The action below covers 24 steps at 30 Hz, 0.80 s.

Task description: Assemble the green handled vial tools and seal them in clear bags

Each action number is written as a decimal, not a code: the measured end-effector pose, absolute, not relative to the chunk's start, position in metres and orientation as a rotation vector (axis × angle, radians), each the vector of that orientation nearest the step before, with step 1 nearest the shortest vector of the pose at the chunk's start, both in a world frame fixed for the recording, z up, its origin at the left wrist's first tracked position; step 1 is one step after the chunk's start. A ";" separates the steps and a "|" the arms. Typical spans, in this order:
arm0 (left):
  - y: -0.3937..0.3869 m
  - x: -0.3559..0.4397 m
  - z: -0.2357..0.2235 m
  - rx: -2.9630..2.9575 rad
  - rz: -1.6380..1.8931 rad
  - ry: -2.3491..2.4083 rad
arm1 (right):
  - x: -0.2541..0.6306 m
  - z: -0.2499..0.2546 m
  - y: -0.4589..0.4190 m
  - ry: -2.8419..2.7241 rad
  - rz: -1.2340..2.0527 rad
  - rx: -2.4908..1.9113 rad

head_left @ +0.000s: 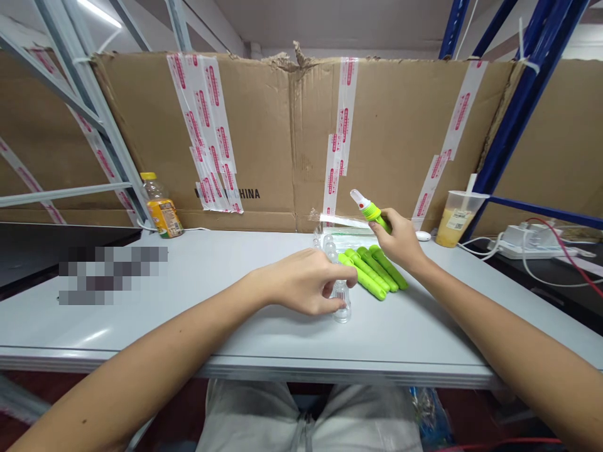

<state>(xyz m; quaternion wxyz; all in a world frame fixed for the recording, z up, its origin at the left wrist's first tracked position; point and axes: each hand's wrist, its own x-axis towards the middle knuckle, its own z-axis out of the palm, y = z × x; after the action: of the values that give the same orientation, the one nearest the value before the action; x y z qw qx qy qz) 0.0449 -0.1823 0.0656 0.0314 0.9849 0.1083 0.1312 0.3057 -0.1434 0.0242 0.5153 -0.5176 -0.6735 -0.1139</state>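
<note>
My left hand (306, 285) rests on the grey table (188, 301) with its fingers curled round a clear plastic cap (341, 301) that stands upright. My right hand (399, 238) is closed on a green pen-shaped item (370, 208) with a white tip, held tilted up to the left above the table. Several more green items (372, 270) lie side by side just below that hand. Behind them lies a clear plastic bag (346, 231) holding more parts.
A taped cardboard wall (292, 132) backs the table. A yellow drink bottle (161, 207) stands at the back left, a plastic cup with a straw (458, 216) at the back right. A white power strip with cables (530, 242) lies at far right. Metal shelf posts flank both sides.
</note>
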 end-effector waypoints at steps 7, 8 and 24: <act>-0.184 0.046 0.066 2.785 0.482 0.290 | 0.305 0.024 -0.145 -1.632 -0.280 -1.199; -0.180 0.046 0.067 2.723 0.613 0.306 | 0.305 0.025 -0.145 -1.629 -0.282 -1.197; -0.118 0.044 0.058 1.847 1.516 0.662 | 0.298 0.022 -0.150 -1.927 -0.357 -1.125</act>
<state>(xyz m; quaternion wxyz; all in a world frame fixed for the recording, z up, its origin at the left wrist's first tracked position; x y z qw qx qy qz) 0.0444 -0.1184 0.0583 0.3248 0.7045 0.2526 0.5783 0.2982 -0.1505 0.0224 0.4270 -0.4501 -0.7711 -0.1428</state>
